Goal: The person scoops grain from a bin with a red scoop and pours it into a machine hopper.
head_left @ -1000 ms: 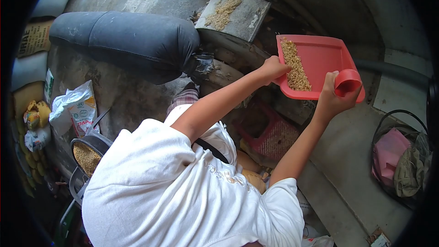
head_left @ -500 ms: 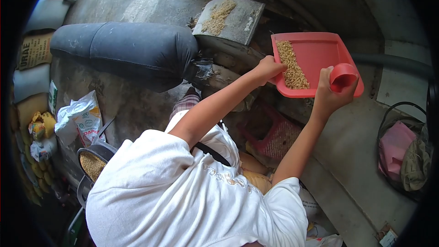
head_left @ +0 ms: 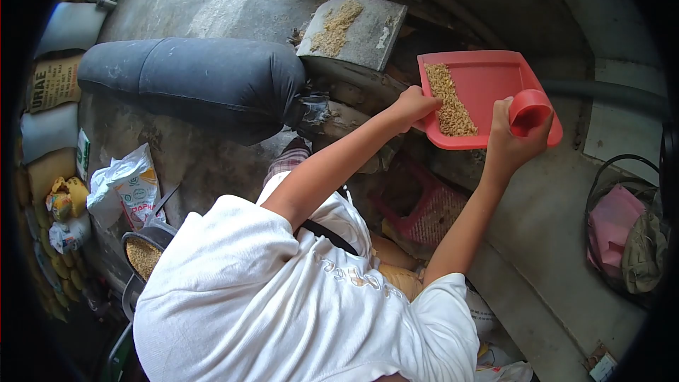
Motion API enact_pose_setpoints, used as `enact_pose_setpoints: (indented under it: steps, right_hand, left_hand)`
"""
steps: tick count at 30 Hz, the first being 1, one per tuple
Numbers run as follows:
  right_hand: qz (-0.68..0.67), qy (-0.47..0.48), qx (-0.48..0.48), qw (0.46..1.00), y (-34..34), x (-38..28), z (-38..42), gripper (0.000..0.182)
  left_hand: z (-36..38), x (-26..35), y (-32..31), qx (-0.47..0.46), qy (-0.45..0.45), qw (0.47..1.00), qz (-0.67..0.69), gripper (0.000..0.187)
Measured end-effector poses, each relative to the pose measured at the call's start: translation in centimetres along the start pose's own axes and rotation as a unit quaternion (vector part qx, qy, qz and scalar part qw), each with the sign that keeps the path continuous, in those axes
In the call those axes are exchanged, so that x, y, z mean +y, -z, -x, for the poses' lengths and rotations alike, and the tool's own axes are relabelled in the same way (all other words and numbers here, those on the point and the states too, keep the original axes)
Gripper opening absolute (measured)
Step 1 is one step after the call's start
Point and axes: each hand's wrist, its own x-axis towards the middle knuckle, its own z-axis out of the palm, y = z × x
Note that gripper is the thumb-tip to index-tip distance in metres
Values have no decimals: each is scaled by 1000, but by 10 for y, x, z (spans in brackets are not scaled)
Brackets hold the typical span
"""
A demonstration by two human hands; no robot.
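Observation:
A red plastic dustpan (head_left: pixel 491 88) is held out in front of me. Grain (head_left: pixel 453 102), light brown and rice-like, lies in a band along its left edge. The fingers of my right hand (head_left: pixel 513 145) wrap around the hollow round handle at the pan's right side. At the left edge, beside the grain, my left hand (head_left: pixel 416 107) grips the rim with the thumb on top; its other fingers are mostly hidden. Just beyond the left hand is a grey curved metal cover (head_left: pixel 382 28) with more grain scattered on it.
A stuffed dark cloth tube (head_left: pixel 191 85) stretches across the floor to the left. A pail of grain (head_left: pixel 143 256) stands beside my body, near a white plastic bag (head_left: pixel 138 187). Below the dustpan sits a red plastic basket (head_left: pixel 431 212). Sacks (head_left: pixel 53 85) line the left side.
The dustpan and my right hand have shifted very slightly. Both hands keep the same hold, and the grain stays along the left edge.

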Motion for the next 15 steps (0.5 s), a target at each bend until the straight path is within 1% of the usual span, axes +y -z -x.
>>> enact_pose_setpoints:
  steps: [7,15]
  right_hand:
    - [17,15,0,1000,-1,0,-3,21]
    - [9,7,-3,1000,1,2,-1,21]
  left_hand:
    - [0,0,0,5,0,1000,1,22]
    - [-2,-2,-1,11,-1,1000,-7,22]
